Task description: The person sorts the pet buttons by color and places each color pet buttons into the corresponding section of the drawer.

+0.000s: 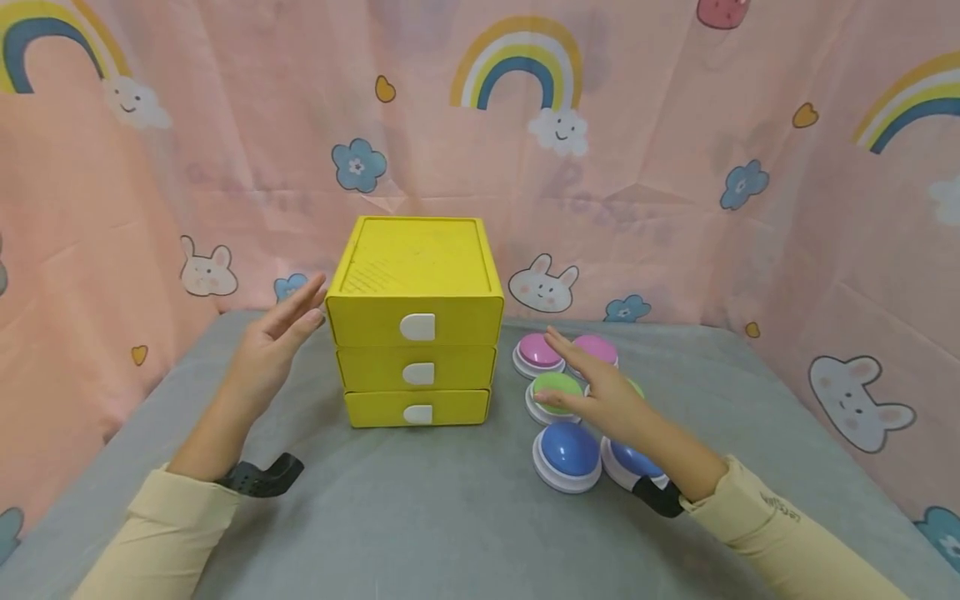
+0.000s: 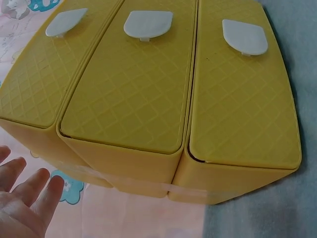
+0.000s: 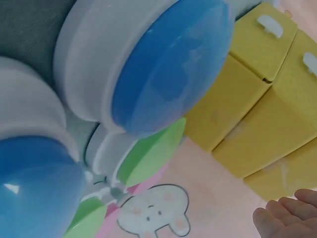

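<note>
A yellow cabinet (image 1: 416,258) of three stacked drawers with white tab handles stands on the table. Beside its left side is my left hand (image 1: 262,354), fingers straight, fingertips close to the top left edge and nothing held. My right hand (image 1: 611,400), also with straight fingers and holding nothing, hovers over a group of round push buttons with white bases. Two are pink (image 1: 541,350), two green (image 1: 557,392) and two blue (image 1: 570,448); the right-hand green and blue ones are partly hidden by my hand and wrist. In the left wrist view the drawer fronts (image 2: 133,84) all appear closed.
The table (image 1: 420,525) has a grey cloth over it. Pink fabric (image 1: 465,167) printed with rainbows, rabbits and flowers hangs behind and on both sides. Each wrist wears a black camera mount (image 1: 266,477).
</note>
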`<state>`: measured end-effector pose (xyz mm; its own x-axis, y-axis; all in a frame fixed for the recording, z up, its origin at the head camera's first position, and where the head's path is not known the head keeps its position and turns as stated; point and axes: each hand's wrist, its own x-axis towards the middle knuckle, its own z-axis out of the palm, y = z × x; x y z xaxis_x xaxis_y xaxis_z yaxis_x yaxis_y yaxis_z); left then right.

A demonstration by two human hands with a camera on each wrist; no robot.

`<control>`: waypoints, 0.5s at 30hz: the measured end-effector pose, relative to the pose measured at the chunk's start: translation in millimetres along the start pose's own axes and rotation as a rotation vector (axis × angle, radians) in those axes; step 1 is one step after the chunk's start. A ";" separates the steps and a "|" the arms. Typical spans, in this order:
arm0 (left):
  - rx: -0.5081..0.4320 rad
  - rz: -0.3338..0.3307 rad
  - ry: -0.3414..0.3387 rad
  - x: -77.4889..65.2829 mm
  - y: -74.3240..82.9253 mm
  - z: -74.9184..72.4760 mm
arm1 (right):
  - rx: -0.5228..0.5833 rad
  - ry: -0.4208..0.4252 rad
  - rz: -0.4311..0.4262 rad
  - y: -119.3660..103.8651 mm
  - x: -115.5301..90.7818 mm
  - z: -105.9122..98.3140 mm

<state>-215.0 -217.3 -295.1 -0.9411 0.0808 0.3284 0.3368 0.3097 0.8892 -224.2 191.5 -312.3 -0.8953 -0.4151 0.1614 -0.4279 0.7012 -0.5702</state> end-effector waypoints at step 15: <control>-0.034 0.056 0.016 2.6 -4.9 8.2 | 0.113 0.100 -0.103 -18.7 -9.7 11.8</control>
<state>-219.4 -210.8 -301.2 -0.9203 0.0817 0.3825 0.3898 0.2728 0.8795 -206.0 175.6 -312.7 -0.8580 -0.4173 0.2996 -0.5061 0.5864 -0.6324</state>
